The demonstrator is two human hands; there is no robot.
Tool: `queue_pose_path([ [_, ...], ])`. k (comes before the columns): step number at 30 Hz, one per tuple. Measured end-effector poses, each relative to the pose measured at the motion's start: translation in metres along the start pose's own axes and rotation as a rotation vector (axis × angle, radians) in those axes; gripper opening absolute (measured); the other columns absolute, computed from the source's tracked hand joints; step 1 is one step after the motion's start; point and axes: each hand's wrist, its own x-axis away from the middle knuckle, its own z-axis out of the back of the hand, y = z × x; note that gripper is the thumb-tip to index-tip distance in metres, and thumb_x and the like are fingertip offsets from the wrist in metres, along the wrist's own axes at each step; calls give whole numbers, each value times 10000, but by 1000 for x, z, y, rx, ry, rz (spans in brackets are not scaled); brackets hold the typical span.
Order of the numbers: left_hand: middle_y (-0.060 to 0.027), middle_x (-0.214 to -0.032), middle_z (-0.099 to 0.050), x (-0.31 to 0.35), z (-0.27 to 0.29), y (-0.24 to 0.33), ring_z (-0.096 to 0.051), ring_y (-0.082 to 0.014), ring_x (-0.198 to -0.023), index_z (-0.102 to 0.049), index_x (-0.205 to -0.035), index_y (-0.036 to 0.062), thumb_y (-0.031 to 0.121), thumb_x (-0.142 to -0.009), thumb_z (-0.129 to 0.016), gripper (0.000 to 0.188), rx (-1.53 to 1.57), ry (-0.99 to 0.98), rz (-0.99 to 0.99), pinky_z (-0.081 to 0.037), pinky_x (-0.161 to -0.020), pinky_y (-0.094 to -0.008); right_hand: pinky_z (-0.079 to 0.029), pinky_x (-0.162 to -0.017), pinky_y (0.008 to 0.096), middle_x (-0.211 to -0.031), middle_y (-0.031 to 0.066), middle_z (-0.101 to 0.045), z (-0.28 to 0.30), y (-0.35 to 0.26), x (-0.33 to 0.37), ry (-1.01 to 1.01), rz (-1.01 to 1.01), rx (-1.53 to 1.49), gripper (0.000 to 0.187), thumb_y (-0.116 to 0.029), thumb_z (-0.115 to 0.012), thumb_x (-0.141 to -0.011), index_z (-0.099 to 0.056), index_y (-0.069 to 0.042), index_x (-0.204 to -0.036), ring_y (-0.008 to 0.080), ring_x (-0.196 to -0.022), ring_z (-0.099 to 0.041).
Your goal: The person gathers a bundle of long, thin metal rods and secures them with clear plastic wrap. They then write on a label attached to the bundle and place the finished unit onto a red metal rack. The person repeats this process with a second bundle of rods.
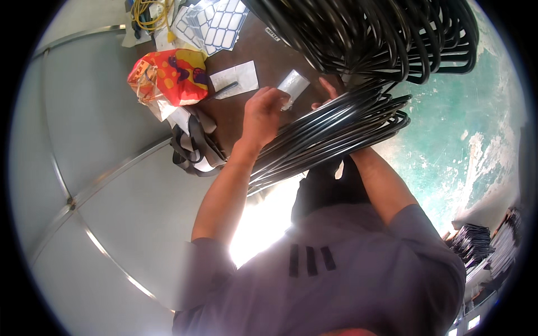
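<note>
Head view: two hands, two bundles of black tubes.
Smaller bundle (336,126) slants across the table edge (227,120), tubes too overlapped to count; left hand (261,117) curled just beside one clear packet (295,87), right hand (330,92) partly behind bundle, fingers apart; can't tell either grip. Larger bundle (386,39) beyond; one red-yellow bag (188,78), one pen (226,89).
</note>
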Motion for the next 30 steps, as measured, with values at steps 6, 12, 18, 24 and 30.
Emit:
queue_pose_path([
  [6,-95,-947,-728,4,-8,4,-702,-211,-853,-752,-1029,27,-32,-952,-697,112,45,-31,-12,-549,-799,-305,-560,-715,289,-810,53,-743,-20,-37,-37,4,-404,78,529,-397,-810,-979,-645,-155,-1419,109,-757,-716],
  [12,-35,-934,-730,12,-13,1,-657,-107,-876,-702,-1032,5,-25,-1015,-649,63,318,86,164,-527,-831,-262,-530,-695,237,-853,-30,-712,-19,-42,-11,-20,-235,-37,220,-215,-812,-983,-712,-91,-1134,50,-776,-655],
  [18,-51,-885,-721,14,-18,5,-657,-119,-840,-700,-1007,4,-26,-996,-662,50,403,142,172,-528,-776,-278,-571,-983,445,-1119,122,-711,-4,64,87,193,624,913,252,-182,-696,-974,-695,-64,-1198,307,-1091,-690],
  [24,-109,-872,-689,23,-19,21,-681,-204,-812,-706,-1015,20,-37,-950,-688,88,49,20,-106,-539,-758,-308,-563,-983,443,-1207,123,-734,-2,26,126,44,-54,289,246,-9,-694,-946,-702,-22,-1191,319,-1133,-703],
  [30,-152,-915,-704,23,-25,20,-692,-299,-832,-710,-1004,26,-2,-931,-704,78,63,71,-36,-551,-783,-368,-596,-991,353,-1177,70,-738,-5,-13,124,175,-325,-687,349,104,-718,-924,-672,-24,-1245,200,-1124,-713],
])
